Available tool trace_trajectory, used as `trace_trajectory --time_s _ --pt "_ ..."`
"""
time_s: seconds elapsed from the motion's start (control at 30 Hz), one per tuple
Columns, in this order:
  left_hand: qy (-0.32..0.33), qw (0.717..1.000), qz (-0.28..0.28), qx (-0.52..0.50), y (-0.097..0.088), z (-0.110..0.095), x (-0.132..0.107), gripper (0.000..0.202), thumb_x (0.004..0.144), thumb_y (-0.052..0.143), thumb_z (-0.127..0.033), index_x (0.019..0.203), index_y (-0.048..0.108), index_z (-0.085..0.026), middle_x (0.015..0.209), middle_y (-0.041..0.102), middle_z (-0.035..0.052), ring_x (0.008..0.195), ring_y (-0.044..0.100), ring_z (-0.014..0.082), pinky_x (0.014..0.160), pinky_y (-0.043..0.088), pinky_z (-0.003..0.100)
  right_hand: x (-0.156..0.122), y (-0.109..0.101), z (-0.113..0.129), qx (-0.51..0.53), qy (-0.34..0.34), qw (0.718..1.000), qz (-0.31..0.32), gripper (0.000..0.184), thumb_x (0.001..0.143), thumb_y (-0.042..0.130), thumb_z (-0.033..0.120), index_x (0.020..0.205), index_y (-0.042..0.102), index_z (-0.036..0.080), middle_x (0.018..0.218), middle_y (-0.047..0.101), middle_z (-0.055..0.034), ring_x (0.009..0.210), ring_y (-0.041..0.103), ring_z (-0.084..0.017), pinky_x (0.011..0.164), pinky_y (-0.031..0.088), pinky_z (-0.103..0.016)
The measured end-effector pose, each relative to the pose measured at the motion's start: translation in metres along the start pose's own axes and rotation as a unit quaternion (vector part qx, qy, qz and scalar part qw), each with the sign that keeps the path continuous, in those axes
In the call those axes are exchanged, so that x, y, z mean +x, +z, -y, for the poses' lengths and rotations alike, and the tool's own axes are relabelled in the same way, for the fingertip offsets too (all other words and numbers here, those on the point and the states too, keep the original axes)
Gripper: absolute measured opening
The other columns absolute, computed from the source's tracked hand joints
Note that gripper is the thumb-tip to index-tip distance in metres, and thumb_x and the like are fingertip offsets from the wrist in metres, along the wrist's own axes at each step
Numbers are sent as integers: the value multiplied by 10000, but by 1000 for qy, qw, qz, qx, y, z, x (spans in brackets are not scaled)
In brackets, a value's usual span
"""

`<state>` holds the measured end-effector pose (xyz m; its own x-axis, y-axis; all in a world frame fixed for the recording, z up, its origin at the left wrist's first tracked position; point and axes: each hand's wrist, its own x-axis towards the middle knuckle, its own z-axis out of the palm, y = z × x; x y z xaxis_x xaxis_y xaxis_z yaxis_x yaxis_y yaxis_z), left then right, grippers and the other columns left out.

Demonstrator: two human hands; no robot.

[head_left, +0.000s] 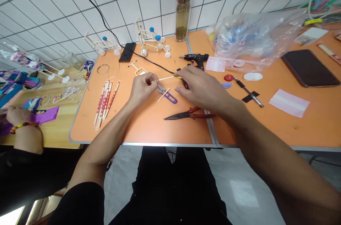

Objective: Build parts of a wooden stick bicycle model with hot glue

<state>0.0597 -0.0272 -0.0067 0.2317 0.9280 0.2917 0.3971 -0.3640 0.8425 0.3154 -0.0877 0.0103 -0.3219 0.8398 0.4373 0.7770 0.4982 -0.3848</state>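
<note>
Between the fingers of my left hand [144, 88] is the end of a thin wooden stick [166, 78]. The stick's other end reaches the fingertips of my right hand [198, 86], which curls round a small yellow-and-black tool [184, 83], mostly hidden by the fingers. Below the stick lie purple-handled thread snips [171, 98], with a short stick [163, 95] across them. A joined stick frame [136, 68] rests just beyond my left hand. Nearer me are red-handled long-nose pliers [181, 115], partly under my right wrist.
Red-wrapped chopsticks [102, 102] lie at left. Behind stand stick models with wheels [151, 42], a phone [127, 52], a glue gun [195, 59] and a glass bottle [183, 12]. A plastic bag [255, 40], tablet [310, 67] and pen [247, 92] are at right. Another person's hand [18, 115] works at far left.
</note>
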Motion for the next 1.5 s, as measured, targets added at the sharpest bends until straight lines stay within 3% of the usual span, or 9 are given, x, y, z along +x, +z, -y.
trace_trajectory --time_s 0.17,0.5,0.6,0.67,0.8,0.87,1.07,1.33,1.5 --pt "-55 996 -35 -55 -5 -8 7 101 784 731 -195 687 702 -194 656 621 -2 619 495 127 627 361 282 -66 -49 -20 -63 -28 991 114 522 982 801 463 1458 734 257 1393 777 -155 1181 745 -388 897 573 -496" --pt "-72 989 -60 -118 -9 -6 9 102 693 735 -285 671 716 -186 602 651 -6 545 466 93 550 341 235 -111 -11 -34 -212 -177 951 139 427 1179 536 454 1331 754 120 1077 775 -175 924 727 -315 759 500 -406" --pt "-81 984 -68 -142 -12 -7 10 140 693 750 -325 687 726 -188 593 663 -5 526 472 92 529 347 232 -115 -12 -26 -92 -72 986 115 419 1177 492 470 1288 764 170 1111 781 -165 945 744 -301 760 522 -388" --pt "-91 980 -76 -162 -13 -12 14 145 690 750 -333 693 728 -190 588 663 -4 510 467 89 509 335 229 -110 -12 -15 81 99 988 90 425 1152 509 518 1287 759 201 1141 792 -144 991 758 -302 792 556 -396" --pt "-104 965 -108 -216 -13 -30 24 133 677 741 -321 683 703 -194 582 652 -8 480 463 81 478 296 224 -75 -4 7 452 328 814 157 644 992 663 781 1185 767 176 964 767 -121 817 712 -262 707 556 -390" --pt "-103 957 -124 -242 -12 -37 28 143 680 748 -327 684 692 -195 587 651 -12 468 464 77 469 285 221 -52 1 11 497 328 790 145 670 909 777 795 1153 793 171 1038 791 -138 889 713 -250 727 535 -358" --pt "-97 943 -162 -274 -16 -38 27 164 681 760 -337 675 677 -196 595 658 -18 454 458 62 463 295 211 0 20 12 508 256 813 126 791 907 777 818 1357 717 171 634 619 30 546 426 -147 550 263 -293" --pt "-120 932 -158 -304 -27 -44 19 171 699 762 -337 690 662 -200 656 691 -9 503 499 66 484 312 204 22 24 19 402 183 881 167 604 1006 676 717 1331 680 207 1045 814 -113 762 786 -238 544 465 -287" --pt "-120 934 -157 -298 -29 -47 16 135 745 748 -316 714 684 -201 690 721 4 538 523 80 508 332 212 22 21 20 207 125 963 116 454 1097 522 525 1369 731 227 1043 838 -95 983 815 -322 852 576 -409"
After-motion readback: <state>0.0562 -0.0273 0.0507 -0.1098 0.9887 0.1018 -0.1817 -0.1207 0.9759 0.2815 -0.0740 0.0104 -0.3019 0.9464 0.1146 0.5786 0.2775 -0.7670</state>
